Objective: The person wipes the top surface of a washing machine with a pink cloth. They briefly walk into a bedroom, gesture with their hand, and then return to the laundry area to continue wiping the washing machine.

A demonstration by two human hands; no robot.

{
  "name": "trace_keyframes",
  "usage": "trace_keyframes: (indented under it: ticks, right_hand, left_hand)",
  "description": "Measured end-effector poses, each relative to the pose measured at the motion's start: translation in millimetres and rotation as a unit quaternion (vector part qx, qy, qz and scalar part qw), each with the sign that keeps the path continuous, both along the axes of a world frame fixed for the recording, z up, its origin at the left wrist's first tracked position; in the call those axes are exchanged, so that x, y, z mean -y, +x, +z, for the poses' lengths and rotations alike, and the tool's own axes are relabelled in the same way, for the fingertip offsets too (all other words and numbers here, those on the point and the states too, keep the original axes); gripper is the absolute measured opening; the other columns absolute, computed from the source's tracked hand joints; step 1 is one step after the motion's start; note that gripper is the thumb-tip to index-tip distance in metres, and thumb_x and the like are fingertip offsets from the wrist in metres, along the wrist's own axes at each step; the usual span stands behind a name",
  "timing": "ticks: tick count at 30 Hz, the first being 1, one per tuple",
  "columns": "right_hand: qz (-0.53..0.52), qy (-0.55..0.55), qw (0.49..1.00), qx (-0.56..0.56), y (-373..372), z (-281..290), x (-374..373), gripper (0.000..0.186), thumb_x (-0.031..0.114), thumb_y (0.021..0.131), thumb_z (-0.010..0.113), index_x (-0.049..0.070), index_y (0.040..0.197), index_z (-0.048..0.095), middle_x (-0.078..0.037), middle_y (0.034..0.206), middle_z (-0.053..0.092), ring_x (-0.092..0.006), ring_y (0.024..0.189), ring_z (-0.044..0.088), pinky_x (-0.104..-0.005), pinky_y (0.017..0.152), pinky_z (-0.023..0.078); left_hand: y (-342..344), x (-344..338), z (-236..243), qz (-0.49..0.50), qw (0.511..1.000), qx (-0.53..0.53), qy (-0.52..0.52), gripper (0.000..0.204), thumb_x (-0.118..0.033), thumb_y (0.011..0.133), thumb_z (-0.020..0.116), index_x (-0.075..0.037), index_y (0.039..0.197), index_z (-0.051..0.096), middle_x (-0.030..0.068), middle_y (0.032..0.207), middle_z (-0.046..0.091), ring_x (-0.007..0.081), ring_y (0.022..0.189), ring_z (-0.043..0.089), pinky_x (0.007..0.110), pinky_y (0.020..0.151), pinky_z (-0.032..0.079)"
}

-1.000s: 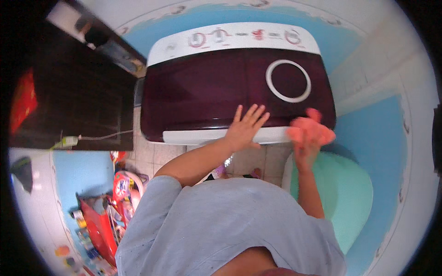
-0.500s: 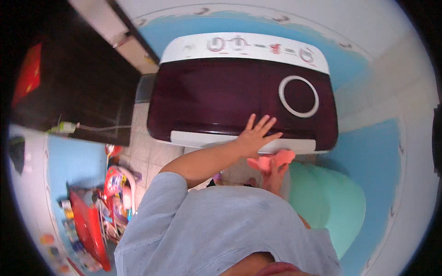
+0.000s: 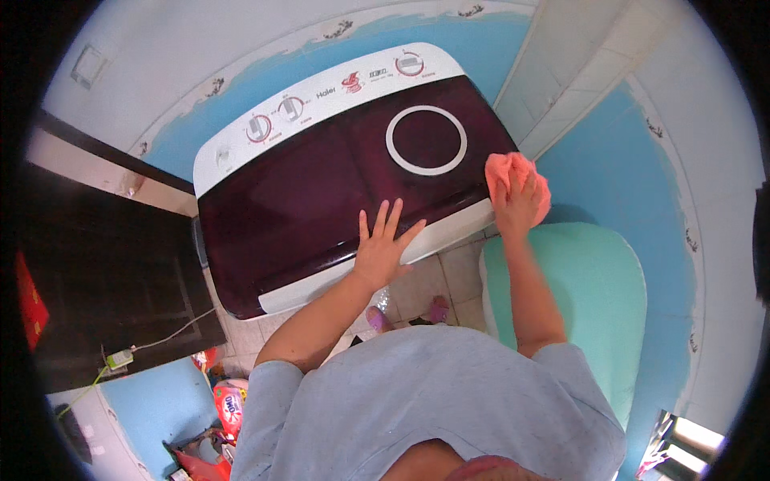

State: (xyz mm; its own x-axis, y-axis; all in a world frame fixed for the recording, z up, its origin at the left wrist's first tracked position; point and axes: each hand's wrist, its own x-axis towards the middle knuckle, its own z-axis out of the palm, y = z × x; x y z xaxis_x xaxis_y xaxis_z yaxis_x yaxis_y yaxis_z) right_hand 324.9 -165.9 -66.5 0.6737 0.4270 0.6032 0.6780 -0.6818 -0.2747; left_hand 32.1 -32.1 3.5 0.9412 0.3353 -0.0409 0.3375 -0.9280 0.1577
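A twin-tub washing machine (image 3: 297, 184) with a glossy dark maroon lid and a white control panel stands before me. My left hand (image 3: 382, 255) rests on the front edge of its lid, fingers spread, holding nothing. Under my right hand (image 3: 517, 204) is a bunched coral-pink cloth (image 3: 513, 167), pressed against the machine's right front corner. The fingers of that hand lie over the cloth and grip it. Part of the cloth hangs past the lid's edge.
A mint-green covered rounded object (image 3: 589, 276) stands at my right, beneath my right forearm. On the left are a dark door (image 3: 104, 256), a cable with a green-white plug block (image 3: 120, 358), and a red detergent bag (image 3: 231, 405) among clutter. Blue-and-white walls enclose the machine.
My right hand has carried the cloth from below the machine's front edge up and right to its right front corner. My left hand stays spread on the lid's front. The view has turned.
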Motion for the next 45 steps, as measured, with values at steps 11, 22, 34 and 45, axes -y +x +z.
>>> trace_keyframes:
  ticks: [11,22,34,45]
  right_hand:
    - [0.025,-0.092,0.995,0.012,26.6,23.2,-18.3,0.047,0.037,0.094,0.063,0.023,0.139,0.060,-0.017,0.139,0.053,-0.0415,0.127,0.051,-0.0565,0.096,0.047]
    - [0.123,-0.077,0.989,0.012,134.9,31.2,-234.7,0.054,0.040,0.093,0.062,0.026,0.144,0.054,-0.018,0.123,0.063,-0.0406,0.109,0.063,-0.0563,0.089,0.050]
    - [0.179,-0.096,0.952,-0.228,183.3,25.4,-204.7,0.069,0.056,0.098,0.044,0.013,0.152,0.042,-0.028,0.119,0.066,-0.0472,0.108,0.065,-0.0553,0.092,0.051]
    - [0.126,-0.091,0.987,0.046,33.7,46.8,-40.7,0.050,0.038,0.095,0.060,0.019,0.141,0.058,-0.023,0.134,0.058,-0.0421,0.127,0.053,-0.0554,0.101,0.044]
  left_hand:
    - [52.8,7.1,-3.4,-0.036,0.999,0.033,0.016,0.095,-0.054,0.077,0.077,-0.031,0.159,0.033,0.0212,0.167,0.015,0.0454,0.154,0.011,0.067,0.119,0.011]
    - [53.8,8.3,-10.0,-0.023,0.999,0.019,-0.025,0.092,-0.051,0.078,0.078,-0.031,0.157,0.037,0.0183,0.168,0.014,0.0453,0.154,0.011,0.070,0.118,0.014]
    - [54.9,7.7,-10.2,-0.016,0.999,0.027,-0.043,0.090,-0.052,0.075,0.080,-0.033,0.154,0.042,0.0179,0.168,0.017,0.0450,0.154,0.013,0.071,0.117,0.014]
    - [51.1,7.5,-7.9,-0.026,0.999,0.032,-0.032,0.091,-0.050,0.077,0.079,-0.029,0.156,0.039,0.0163,0.169,0.014,0.0427,0.155,0.011,0.068,0.119,0.011]
